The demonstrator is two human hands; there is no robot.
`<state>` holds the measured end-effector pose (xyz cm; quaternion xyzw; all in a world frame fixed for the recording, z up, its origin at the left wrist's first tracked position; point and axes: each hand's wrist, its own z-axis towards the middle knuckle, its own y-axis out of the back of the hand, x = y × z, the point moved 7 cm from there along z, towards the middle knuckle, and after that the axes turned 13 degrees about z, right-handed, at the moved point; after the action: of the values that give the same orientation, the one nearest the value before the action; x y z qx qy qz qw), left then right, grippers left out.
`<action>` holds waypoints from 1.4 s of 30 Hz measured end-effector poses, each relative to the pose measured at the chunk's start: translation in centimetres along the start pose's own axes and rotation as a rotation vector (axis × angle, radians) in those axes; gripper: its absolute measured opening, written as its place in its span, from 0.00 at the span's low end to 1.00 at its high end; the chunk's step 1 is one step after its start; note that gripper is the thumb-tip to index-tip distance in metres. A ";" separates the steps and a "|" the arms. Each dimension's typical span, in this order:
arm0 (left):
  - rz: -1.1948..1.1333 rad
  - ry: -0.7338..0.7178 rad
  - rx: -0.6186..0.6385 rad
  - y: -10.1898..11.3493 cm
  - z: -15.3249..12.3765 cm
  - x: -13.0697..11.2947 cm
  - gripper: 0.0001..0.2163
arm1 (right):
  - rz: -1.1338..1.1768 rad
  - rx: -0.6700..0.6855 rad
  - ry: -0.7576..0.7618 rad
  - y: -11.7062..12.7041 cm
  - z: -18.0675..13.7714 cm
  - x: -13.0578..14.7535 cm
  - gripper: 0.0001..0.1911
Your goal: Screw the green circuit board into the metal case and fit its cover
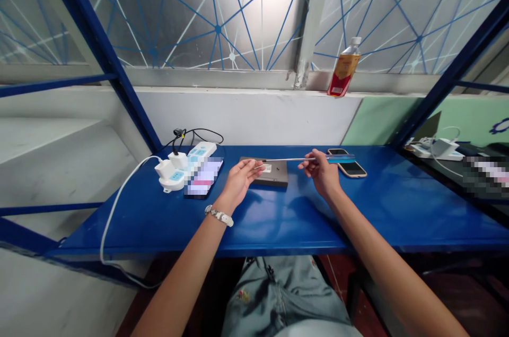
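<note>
My right hand (321, 170) is closed around a long screwdriver (302, 158) with a thin metal shaft and a blue see-through handle, held level above the blue shelf (278, 215). The shaft's tip reaches my left hand (242, 178), whose fingers are half curled and pinch at the tip. Just behind both hands a flat grey metal box (274, 172) lies on the shelf. A bracelet (218, 215) sits on my left wrist.
A white power strip (185, 164) with plugged chargers and a cable lies at the left, a blurred phone (202, 178) beside it. Another phone (350, 166) lies right of the box. A bottle (344, 67) stands on the window ledge. More chargers (439, 148) sit on the neighbouring shelf.
</note>
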<state>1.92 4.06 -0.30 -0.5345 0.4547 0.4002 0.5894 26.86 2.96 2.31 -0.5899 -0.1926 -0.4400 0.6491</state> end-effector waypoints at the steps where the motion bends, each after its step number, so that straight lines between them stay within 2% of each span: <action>1: -0.011 0.004 0.001 -0.1 0.0 0.0 0.08 | 0.004 0.001 -0.004 -0.1 -0.1 -0.1 0.19; 12: 0.017 -0.009 -0.003 -0.2 0.2 0.4 0.11 | 0.005 0.047 -0.051 -0.8 -0.4 -1.2 0.18; 21: -0.002 -0.026 0.006 -0.3 0.2 0.3 0.13 | 0.047 0.028 -0.062 -0.8 -0.5 -1.1 0.19; 28: 0.216 -0.150 0.034 -0.6 -0.2 -0.6 0.18 | 0.048 -0.015 -0.087 -0.6 0.1 -0.3 0.21; 31: 0.320 -0.183 0.071 -1.0 -0.3 -0.5 0.17 | 0.022 0.033 -0.052 -1.0 0.3 0.5 0.21; 34: 0.458 -0.239 0.116 -1.7 -0.5 -0.2 0.14 | -0.074 0.138 0.025 -2.1 0.1 1.2 0.18; 39: 0.761 -0.412 0.102 -2.5 -0.8 -0.8 0.05 | -0.361 0.317 0.260 -5.2 -0.7 2.3 0.17; 42: 0.848 -0.470 0.098 -2.8 -0.7 -1.2 0.04 | -0.472 0.367 0.320 -7.2 -0.8 2.2 0.18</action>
<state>4.26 3.05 1.56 -0.1690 0.5051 0.6931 0.4858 22.10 2.08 8.07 -0.3256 -0.2957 -0.6232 0.6467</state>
